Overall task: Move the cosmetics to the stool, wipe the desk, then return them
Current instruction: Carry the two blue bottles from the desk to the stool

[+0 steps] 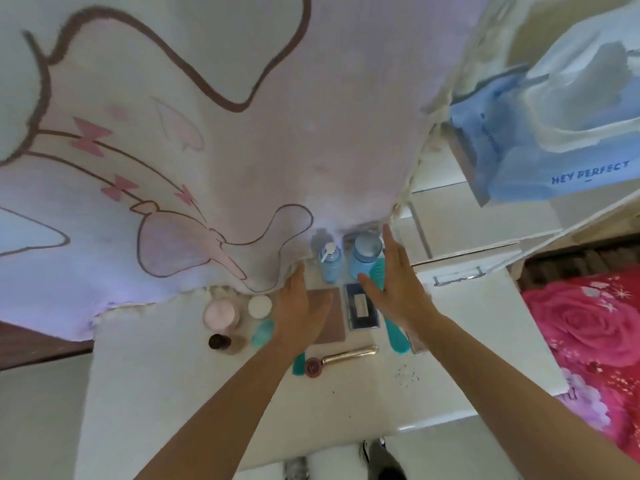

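Left hand [299, 315] and right hand [394, 284] hover over worktop [173, 393], each grip open, empty.
Two bottles [330, 266] [367, 247]; before them two palettes [334, 327] [360, 313], left two jars [221, 313] [259, 306]; cloth [242, 133] overhangs them.

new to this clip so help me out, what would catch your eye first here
A big pale cloth printed with pink bows fills the upper left and drapes down to the back of the white desk. Under it, the left hand and right hand stretch out with straight fingers over a cluster of cosmetics, among them a blue pump bottle. At the far right, bright red rose bedding stands out.
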`<state>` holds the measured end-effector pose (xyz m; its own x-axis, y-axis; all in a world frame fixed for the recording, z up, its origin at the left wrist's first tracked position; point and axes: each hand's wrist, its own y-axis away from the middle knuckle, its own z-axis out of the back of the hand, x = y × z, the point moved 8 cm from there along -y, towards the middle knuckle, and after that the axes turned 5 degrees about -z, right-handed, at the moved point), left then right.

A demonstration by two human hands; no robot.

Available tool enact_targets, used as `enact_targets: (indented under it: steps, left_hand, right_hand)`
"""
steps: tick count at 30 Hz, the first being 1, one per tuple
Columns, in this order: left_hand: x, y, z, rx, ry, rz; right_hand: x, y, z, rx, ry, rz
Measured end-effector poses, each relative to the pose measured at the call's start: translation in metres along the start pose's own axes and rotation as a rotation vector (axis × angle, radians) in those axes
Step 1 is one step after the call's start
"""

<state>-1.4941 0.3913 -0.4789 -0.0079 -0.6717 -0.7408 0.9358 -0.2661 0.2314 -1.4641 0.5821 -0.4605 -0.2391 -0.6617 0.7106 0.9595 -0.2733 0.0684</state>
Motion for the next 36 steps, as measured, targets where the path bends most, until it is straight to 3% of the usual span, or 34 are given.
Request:
enact_targets:
  steps: [5,12,20,26,31,36]
  left_hand:
    - [0.012,-0.043,-0.027,-0.071,0.037,0.059]
    - [0.018,-0.061,-0.047,-0.133,0.136,0.044]
    - [0.008,-0.016,0.015,-0.253,0.139,0.005]
    - [-0.009,0.055,0.112,-0.512,0.130,-0.035]
    - [-0.004,0.151,0.209,-0.843,0.134,-0.050]
    - [0.017,0.280,0.305,-1.150,0.066,0.047]
  right_hand:
    - [-0.020,-0.026,-0.025,-0.026,-0.191,-0.006]
    - [-0.036,-0.041,-0.036,-0.024,-0.136,-0.034]
    - [0.006,-0.021,0.002,0.000,-0.101,0.048]
    - [0.088,-0.005,0.019,0.023,-0.102,0.285]
    - [0.176,0.016,-0.020,0.161,-0.153,0.477]
    - [0.294,0.070,-0.071,0.264,-0.254,0.690]
